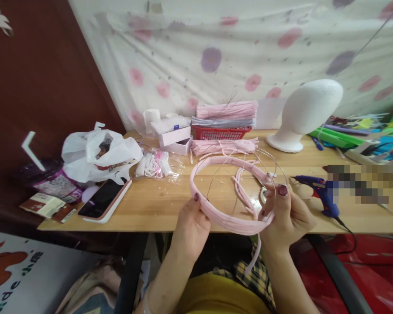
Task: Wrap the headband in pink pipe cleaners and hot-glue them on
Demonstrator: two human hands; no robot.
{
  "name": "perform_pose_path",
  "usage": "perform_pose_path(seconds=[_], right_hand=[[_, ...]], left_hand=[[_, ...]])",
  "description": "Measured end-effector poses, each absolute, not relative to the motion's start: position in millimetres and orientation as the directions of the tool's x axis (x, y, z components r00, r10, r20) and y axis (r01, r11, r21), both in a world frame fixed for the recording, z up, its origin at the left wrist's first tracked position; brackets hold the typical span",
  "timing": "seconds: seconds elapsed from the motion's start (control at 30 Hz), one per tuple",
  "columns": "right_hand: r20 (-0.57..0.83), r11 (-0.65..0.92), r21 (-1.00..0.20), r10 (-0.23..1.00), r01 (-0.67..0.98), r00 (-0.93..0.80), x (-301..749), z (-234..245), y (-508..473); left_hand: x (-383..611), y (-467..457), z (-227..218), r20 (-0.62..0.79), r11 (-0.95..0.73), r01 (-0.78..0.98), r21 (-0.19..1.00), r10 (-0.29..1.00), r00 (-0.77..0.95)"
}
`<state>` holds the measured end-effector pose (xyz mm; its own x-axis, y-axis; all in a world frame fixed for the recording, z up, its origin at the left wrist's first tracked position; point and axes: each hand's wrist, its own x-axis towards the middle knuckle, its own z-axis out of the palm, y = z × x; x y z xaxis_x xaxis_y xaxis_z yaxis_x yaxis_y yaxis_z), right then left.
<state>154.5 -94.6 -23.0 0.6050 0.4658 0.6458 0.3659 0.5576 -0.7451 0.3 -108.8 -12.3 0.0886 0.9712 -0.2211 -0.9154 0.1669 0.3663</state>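
Between my hands, over the table's front edge, is a pink ring [231,222] made of fuzzy pipe-cleaner strips laid side by side, with thin bare wires [277,163] arching up from it. My left hand [191,224] pinches the ring's left side, thumb on top. Gripping its right side is my right hand [286,216], its thumb raised near the wires. A loose pink strip [255,255] dangles below the ring by the right hand. Behind the ring, more pink strips [242,187] lie on the table.
A white foam head [309,113] stands at the back right. Nearer lies a blue glue gun [324,196] with its cord. A red basket [222,133] carries pipe-cleaner bundles [227,110]. On the left are a phone [105,200], a white plastic bag [81,152] and a purple cup [57,181].
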Motion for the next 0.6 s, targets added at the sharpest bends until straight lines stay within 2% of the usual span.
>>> perform_pose_path(seconds=[0.17, 0.33, 0.43, 0.6], right_hand=[[0.613, 0.554, -0.768, 0.488, 0.322, 0.621, 157, -22, -93], [0.652, 0.557, -0.744, 0.482, 0.369, 0.585, 160, -26, -94], [0.671, 0.549, -0.73, 0.464, 0.406, 0.579, 161, -28, -95], [0.782, 0.578, -0.62, 0.408, 0.53, 0.47, 160, -28, -93]], left_hand=[[4, -108, -9, -0.275, 0.197, -0.92, 0.338, 0.956, 0.104], [3, -108, -8, -0.194, 0.234, -0.898, 0.372, 0.966, 0.171], [3, -107, -12, -0.196, 0.22, -0.893, 0.392, 0.969, 0.152], [5, -101, -21, -0.277, 0.189, -0.904, 0.384, 0.957, 0.083]])
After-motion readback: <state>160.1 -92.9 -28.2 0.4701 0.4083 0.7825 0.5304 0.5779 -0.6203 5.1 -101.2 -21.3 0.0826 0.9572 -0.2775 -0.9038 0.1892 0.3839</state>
